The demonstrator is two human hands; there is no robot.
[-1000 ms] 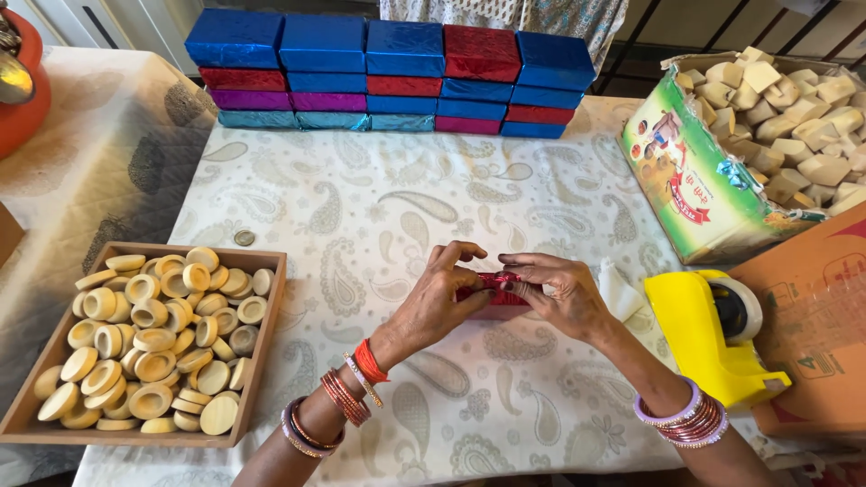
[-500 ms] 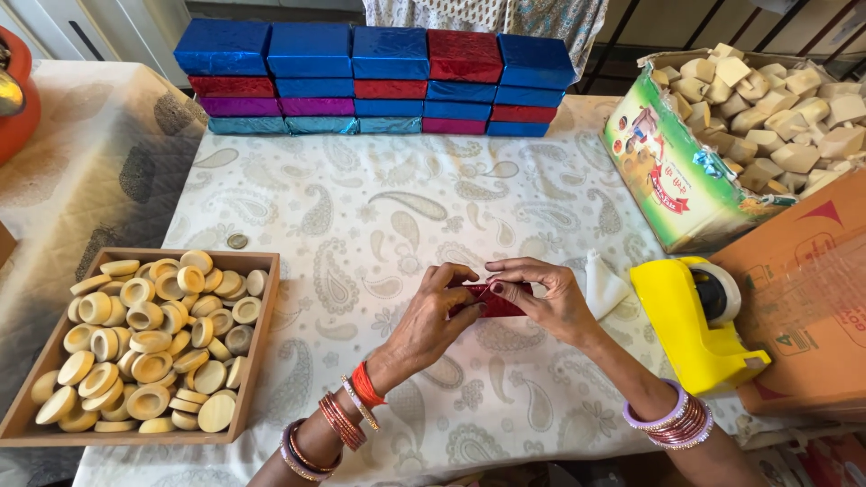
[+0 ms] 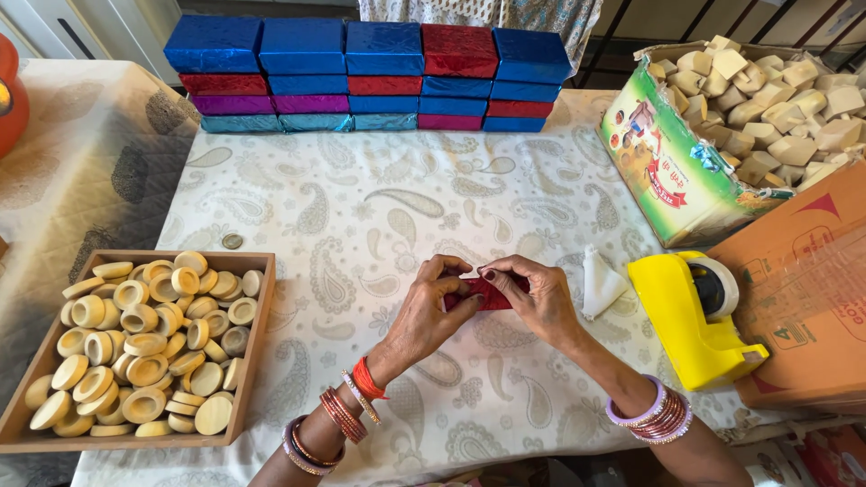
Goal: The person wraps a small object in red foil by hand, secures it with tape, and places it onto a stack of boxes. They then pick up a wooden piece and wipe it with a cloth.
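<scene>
A small red foil-wrapped packet (image 3: pixel 488 292) is held just above the paisley tablecloth (image 3: pixel 361 225), pinched from both sides. My left hand (image 3: pixel 433 307) grips its left end with thumb and fingers. My right hand (image 3: pixel 534 296) covers its right end and top edge. Most of the packet is hidden by my fingers. Both wrists carry bangles. A folded white paper piece (image 3: pixel 600 281) lies just right of my right hand.
A wooden tray (image 3: pixel 257 361) of several round wooden lids sits at the left. Stacked blue, red and purple foil boxes (image 3: pixel 370 77) line the far edge. A yellow tape dispenser (image 3: pixel 695 316), an orange carton (image 3: pixel 803 298) and a box of pale soap blocks (image 3: pixel 749 99) stand right. A coin (image 3: pixel 233 241) lies near the tray.
My hands and the red packet stay near the table's middle, with fingers shifting along the packet's edges. The view has tilted slightly.
</scene>
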